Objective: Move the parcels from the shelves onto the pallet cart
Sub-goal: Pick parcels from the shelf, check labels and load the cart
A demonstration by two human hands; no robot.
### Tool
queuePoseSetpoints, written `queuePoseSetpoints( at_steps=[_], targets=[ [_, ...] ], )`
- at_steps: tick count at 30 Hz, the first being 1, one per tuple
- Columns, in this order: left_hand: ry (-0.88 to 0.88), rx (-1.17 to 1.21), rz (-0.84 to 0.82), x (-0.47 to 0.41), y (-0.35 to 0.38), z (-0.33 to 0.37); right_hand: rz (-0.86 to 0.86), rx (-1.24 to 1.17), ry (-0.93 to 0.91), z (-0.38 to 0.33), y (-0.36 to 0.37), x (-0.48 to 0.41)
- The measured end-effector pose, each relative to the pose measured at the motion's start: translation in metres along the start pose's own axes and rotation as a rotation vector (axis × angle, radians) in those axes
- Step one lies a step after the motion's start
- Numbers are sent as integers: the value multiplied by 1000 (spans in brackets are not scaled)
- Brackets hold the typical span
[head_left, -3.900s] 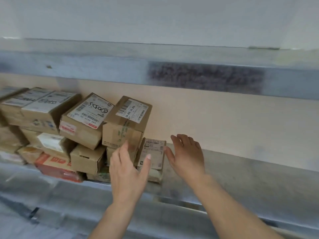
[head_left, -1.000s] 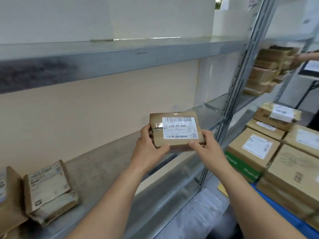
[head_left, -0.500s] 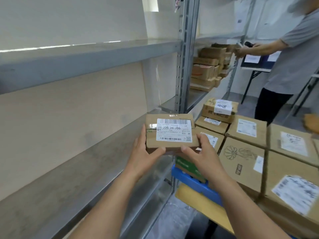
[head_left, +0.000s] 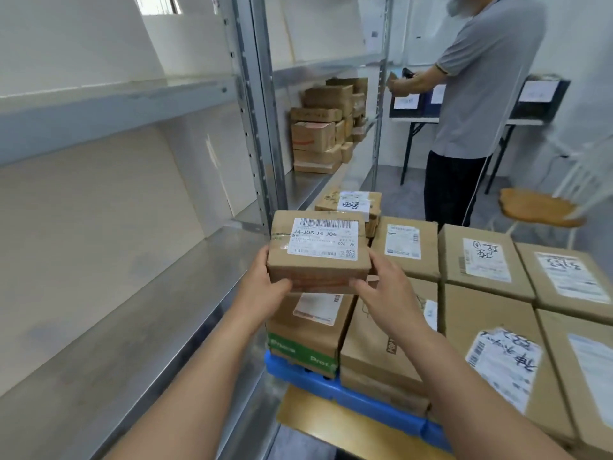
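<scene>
Parcels [head_left: 484, 260] packed in rows on blue pallet cart [head_left: 348, 398] | steel shelf [head_left: 132, 327] just beside cart | labelled parcel [head_left: 318, 250] held above cart's near-left stack | left hand [head_left: 262, 287] and right hand [head_left: 388, 293] grip its opposite ends, fingers curled.

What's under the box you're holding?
A carton with a green band, sitting on the blue pallet. The box hides the carton's far end and part of its label; whether they touch is unclear.
</scene>
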State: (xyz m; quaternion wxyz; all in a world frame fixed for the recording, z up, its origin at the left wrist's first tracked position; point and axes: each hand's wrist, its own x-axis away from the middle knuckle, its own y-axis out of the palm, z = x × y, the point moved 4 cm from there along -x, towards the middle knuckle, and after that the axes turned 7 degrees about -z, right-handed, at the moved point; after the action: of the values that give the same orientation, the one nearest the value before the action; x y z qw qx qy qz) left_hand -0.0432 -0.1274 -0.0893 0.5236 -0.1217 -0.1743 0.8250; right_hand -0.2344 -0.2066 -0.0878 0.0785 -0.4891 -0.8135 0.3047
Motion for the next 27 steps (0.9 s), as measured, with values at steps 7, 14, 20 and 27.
queuePoseSetpoints(
  at_steps=[7, 14, 20, 27],
  targets=[
    [47, -33, -156, -59, 16, 2, 18, -20, 65, 23, 5, -37],
    [29, -68, -287, -119, 24, -10, 52, 60, 166, 41, 6, -77],
    [4, -108, -360, -145, 29, -29, 17, 209, 307, 64, 13, -91],
    [-20, -189, -426, -163, 34, -49, -5, 365, 357, 71, 13, -99]
  ],
)
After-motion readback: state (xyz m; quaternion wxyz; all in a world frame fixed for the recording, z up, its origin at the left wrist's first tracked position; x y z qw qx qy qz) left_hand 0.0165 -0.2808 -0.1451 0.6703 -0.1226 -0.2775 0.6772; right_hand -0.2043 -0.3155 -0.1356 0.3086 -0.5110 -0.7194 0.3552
